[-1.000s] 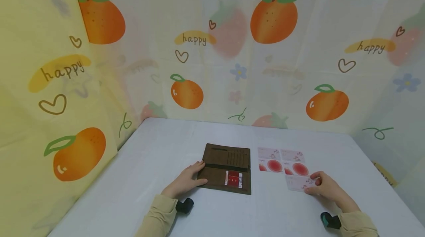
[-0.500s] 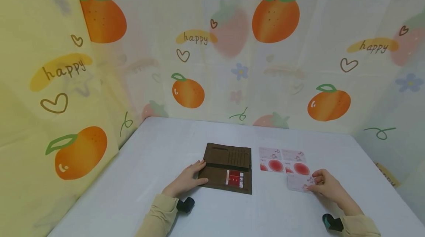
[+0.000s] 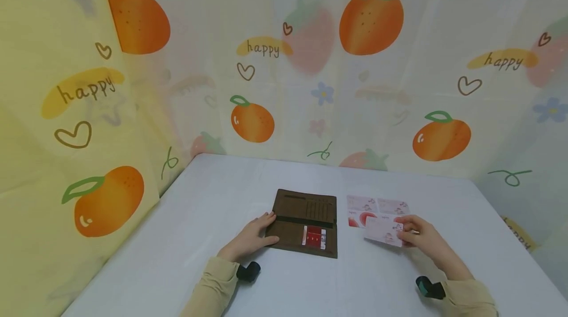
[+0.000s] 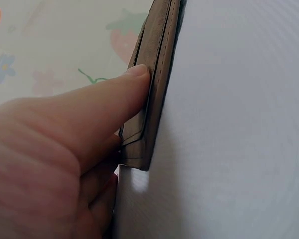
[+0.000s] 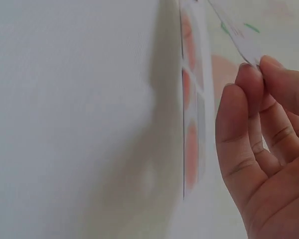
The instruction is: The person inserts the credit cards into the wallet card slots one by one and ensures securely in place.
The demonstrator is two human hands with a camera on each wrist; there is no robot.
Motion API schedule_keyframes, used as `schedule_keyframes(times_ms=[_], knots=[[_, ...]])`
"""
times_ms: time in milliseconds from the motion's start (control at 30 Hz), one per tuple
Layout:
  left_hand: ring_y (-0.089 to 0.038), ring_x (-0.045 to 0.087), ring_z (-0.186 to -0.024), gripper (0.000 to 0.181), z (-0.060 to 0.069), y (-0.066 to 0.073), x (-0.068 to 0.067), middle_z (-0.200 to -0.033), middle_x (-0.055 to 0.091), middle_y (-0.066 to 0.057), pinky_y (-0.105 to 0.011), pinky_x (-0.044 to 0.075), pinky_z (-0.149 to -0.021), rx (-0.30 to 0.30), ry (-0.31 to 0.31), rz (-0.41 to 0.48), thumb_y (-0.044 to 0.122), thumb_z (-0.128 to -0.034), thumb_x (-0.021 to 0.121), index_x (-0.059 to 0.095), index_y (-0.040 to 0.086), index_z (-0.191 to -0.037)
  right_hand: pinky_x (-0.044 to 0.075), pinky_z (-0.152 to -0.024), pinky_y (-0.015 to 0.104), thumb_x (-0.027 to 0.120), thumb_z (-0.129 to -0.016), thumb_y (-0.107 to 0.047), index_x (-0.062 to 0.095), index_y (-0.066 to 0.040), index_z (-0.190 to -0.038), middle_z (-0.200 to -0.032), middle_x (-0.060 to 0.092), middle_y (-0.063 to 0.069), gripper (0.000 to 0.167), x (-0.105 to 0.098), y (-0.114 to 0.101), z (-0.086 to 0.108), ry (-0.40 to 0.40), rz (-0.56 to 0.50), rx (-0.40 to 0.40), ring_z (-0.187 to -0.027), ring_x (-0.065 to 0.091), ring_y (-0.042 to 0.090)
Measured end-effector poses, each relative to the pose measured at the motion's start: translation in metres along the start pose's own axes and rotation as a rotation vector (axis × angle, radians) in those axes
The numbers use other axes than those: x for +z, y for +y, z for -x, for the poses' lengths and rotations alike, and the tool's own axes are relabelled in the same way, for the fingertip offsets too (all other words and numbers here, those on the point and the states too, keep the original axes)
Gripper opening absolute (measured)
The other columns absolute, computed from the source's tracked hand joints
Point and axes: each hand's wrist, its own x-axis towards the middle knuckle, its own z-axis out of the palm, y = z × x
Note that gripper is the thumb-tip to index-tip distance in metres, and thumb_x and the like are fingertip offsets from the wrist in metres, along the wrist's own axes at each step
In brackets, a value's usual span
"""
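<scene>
A brown wallet (image 3: 301, 206) lies unfolded flat on the table, with a red card (image 3: 314, 237) showing on its near half. My left hand (image 3: 249, 239) rests at the wallet's left edge, thumb straight and pressing on the near half; the fingers are partly hidden in the left wrist view. My right hand (image 3: 428, 238) pinches a pale pink printed card (image 3: 382, 231) by its right end, between thumb and fingertips. In the right wrist view that card (image 5: 239, 37) is lifted off the table. It partly covers the flat cards behind it.
Several pink and red cards (image 3: 361, 203) lie in two rows right of the wallet. The white table (image 3: 293, 287) is bounded by fruit-printed cloth (image 3: 204, 60) at the back and sides.
My right hand has lifted the pale card from the near end of the card group and moved it left and a little away from me. The left hand stays at the wallet.
</scene>
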Motion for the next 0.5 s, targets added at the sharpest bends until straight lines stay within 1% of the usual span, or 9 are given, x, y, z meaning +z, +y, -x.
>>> schedule_keyframes(times_ms=[67, 200, 300, 400, 500], knots=[[-0.033, 0.021, -0.135, 0.069, 0.0, -0.001, 0.0, -0.147, 0.03, -0.014, -0.052, 0.016, -0.107, -0.003, -0.001, -0.009, 0.036, -0.0882, 0.062, 0.036, -0.002, -0.14, 0.054, -0.069, 0.028, 0.06, -0.089, -0.004, 0.042, 0.012, -0.121, -0.088, 0.049, 0.013, 0.04, 0.007, -0.005, -0.005, 0.008, -0.044, -0.013, -0.079, 0.054, 0.02], [-0.033, 0.021, -0.135, 0.069, 0.0, -0.002, 0.001, -0.147, 0.03, -0.014, -0.053, 0.018, -0.106, -0.004, -0.003, -0.013, 0.036, -0.088, 0.062, 0.037, -0.002, -0.14, 0.053, -0.068, 0.026, 0.056, -0.09, 0.0, 0.038, 0.012, -0.121, -0.088, 0.051, 0.013, 0.038, 0.023, -0.015, -0.017, 0.038, -0.099, -0.012, -0.076, 0.055, 0.019], [-0.034, 0.022, -0.135, 0.069, 0.0, -0.002, 0.001, -0.147, 0.03, -0.014, -0.054, 0.018, -0.106, -0.001, 0.0, -0.009, 0.036, -0.0876, 0.063, 0.037, -0.002, -0.139, 0.052, -0.067, 0.025, 0.055, -0.09, 0.001, 0.036, 0.013, -0.122, -0.087, 0.055, 0.012, 0.038, 0.034, -0.019, -0.027, 0.062, -0.162, 0.005, -0.074, 0.056, 0.015], [-0.035, 0.022, -0.135, 0.069, 0.0, -0.001, 0.0, -0.146, 0.03, -0.015, -0.054, 0.018, -0.106, 0.0, 0.004, -0.008, 0.036, -0.0877, 0.063, 0.037, -0.002, -0.139, 0.051, -0.066, 0.023, 0.055, -0.09, 0.002, 0.035, 0.012, -0.122, -0.087, 0.056, 0.01, 0.039, 0.046, -0.02, -0.035, 0.088, -0.25, 0.033, -0.072, 0.056, 0.012], [-0.034, 0.021, -0.135, 0.069, 0.0, 0.001, 0.0, -0.147, 0.03, -0.014, -0.053, 0.018, -0.106, -0.008, 0.002, -0.017, 0.037, -0.0881, 0.062, 0.037, -0.001, -0.14, 0.051, -0.064, 0.022, 0.055, -0.089, 0.001, 0.035, 0.013, -0.122, -0.086, 0.058, 0.007, 0.04, 0.058, -0.021, -0.043, 0.094, -0.306, 0.05, -0.07, 0.056, 0.009]])
